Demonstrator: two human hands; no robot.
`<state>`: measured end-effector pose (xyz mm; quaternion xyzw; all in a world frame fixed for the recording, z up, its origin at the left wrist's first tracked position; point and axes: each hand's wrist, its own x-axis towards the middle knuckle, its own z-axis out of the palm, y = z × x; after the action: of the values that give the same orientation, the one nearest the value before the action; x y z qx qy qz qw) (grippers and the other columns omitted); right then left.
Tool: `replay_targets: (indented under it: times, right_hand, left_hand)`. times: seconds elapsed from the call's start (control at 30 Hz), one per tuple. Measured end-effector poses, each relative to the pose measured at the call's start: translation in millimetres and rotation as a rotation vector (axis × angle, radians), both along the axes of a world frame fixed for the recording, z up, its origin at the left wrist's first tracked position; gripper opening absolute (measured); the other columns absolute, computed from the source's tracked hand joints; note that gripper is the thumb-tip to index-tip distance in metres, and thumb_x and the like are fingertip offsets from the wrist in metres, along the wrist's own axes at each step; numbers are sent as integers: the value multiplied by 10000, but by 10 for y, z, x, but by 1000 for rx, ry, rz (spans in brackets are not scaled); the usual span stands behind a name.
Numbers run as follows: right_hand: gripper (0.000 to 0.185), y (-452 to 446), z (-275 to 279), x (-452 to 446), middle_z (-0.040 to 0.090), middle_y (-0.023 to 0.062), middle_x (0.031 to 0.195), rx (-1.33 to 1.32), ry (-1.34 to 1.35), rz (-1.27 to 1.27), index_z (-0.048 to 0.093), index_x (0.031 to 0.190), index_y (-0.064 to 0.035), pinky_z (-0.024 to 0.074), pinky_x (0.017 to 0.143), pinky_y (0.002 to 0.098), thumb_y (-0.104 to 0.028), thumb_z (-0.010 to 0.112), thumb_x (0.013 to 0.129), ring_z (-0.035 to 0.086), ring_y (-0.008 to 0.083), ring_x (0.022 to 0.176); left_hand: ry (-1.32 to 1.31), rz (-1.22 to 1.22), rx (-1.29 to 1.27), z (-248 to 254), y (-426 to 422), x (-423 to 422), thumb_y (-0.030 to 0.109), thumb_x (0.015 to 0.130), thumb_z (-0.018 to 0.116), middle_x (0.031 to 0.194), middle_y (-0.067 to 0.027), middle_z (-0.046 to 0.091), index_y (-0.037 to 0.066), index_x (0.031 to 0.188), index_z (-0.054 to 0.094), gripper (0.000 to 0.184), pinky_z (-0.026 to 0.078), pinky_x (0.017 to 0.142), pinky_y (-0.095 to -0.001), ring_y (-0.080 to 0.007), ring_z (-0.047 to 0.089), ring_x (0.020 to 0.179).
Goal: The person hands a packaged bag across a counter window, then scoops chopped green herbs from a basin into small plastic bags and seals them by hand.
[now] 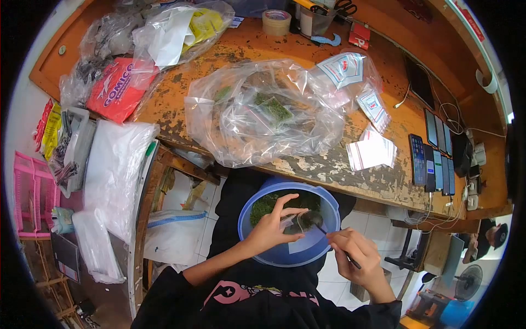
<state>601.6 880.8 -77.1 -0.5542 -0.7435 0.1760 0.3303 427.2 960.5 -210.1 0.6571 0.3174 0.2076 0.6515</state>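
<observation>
A blue bucket point(332, 211) sits at my lap with green moss-like material point(264, 207) inside. Over it my left hand point(272, 225) pinches a small clear bag point(287, 223). My right hand point(356, 255) grips the dark handle of a spoon-like tool point(318, 222), whose head is at the bag's opening and seems to carry dark green material. On the worn wooden table point(170, 109) lies a large clear plastic bag point(208, 131), with a small filled packet of green material point(276, 109) on it.
Small zip bags point(372, 152) lie right of the large bag. Several phones point(418, 159) and cables are at the right. Tape point(276, 23) and a cup of tools point(315, 23) stand at the back. A red bag point(121, 89) and plastic sheets point(118, 164) are left. A person point(489, 237) appears far right.
</observation>
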Motion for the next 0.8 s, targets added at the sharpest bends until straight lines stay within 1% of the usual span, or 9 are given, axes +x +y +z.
replay_targets:
  times: [0.1, 0.23, 0.33, 0.47, 0.57, 0.67, 0.7, 0.77, 0.8]
  right_hand:
    - [249, 4, -45, 57, 612, 164, 847, 54, -22, 69, 552, 898, 61, 503, 565, 326, 128, 657, 683, 605, 287, 661]
    - [188, -45, -10, 82, 630, 159, 807, 93, 76, 11, 564, 874, 58, 505, 578, 316, 126, 632, 713, 617, 271, 652]
    - [130, -143, 3, 124, 640, 151, 769, 107, 134, -134, 577, 861, 54, 505, 594, 316, 119, 596, 750, 626, 250, 651]
    - [84, -241, -85, 99, 641, 144, 772, 47, 146, -304, 585, 857, 31, 508, 633, 321, 87, 569, 796, 636, 247, 686]
    - [109, -266, -470, 30, 638, 131, 930, -159, 96, -216, 578, 881, 23, 519, 680, 307, 44, 625, 785, 630, 302, 787]
    - [505, -348, -836, -57, 475, 202, 1289, -576, -56, 103, 453, 1273, -2, 425, 966, 382, -52, 636, 805, 478, 374, 1175]
    - [505, -327, -939, -52, 475, 202, 1289, -573, -53, 101, 453, 1273, -2, 425, 966, 382, -52, 636, 805, 478, 374, 1175]
    - [659, -291, -1111, -23, 368, 221, 1394, -518, 108, 3, 332, 1388, -20, 320, 1065, 384, -94, 645, 812, 370, 351, 1293]
    - [659, -233, -1139, 9, 368, 221, 1394, -519, 109, 3, 332, 1388, -20, 320, 1065, 384, -94, 645, 812, 370, 351, 1293]
  left_hand:
    - [-6, 2, 4, -20, -8, 8, 165, 692, 802, 1234, -72, 593, 71, 1348, 247, 865, 397, 987, -334, -238, 529, 1179]
    - [49, 44, 74, -11, -18, -12, 84, 705, 782, 1242, -75, 587, 58, 1336, 258, 820, 421, 970, -306, -205, 540, 1160]
    - [-129, 139, 101, -102, -9, -24, 87, 708, 770, 1231, -58, 596, 78, 1325, 270, 795, 493, 869, -291, -225, 597, 1082]
    - [-197, 190, 64, -218, -80, -78, 58, 715, 760, 1240, -61, 591, 66, 1308, 290, 757, 486, 871, -270, -190, 584, 1100]
    - [-207, 221, -42, -185, -75, -97, 65, 716, 760, 1243, -79, 589, 72, 1313, 292, 758, 479, 866, -262, -183, 581, 1104]
    - [-136, 153, -60, -154, 13, -126, 4, 730, 740, 1274, -151, 555, 69, 1313, 262, 757, 404, 921, -265, -164, 506, 1168]
    - [-146, 93, -51, -171, 36, -144, 11, 738, 734, 1272, -153, 555, 81, 1335, 247, 773, 399, 933, -274, -168, 496, 1180]
    - [-155, 29, -43, -161, 78, -163, 18, 746, 728, 1270, -156, 556, 92, 1356, 232, 790, 394, 946, -283, -171, 486, 1192]
    - [-262, -51, -163, -129, 99, -167, 36, 749, 729, 1285, -159, 542, 99, 1388, 191, 837, 396, 946, -289, -176, 485, 1195]
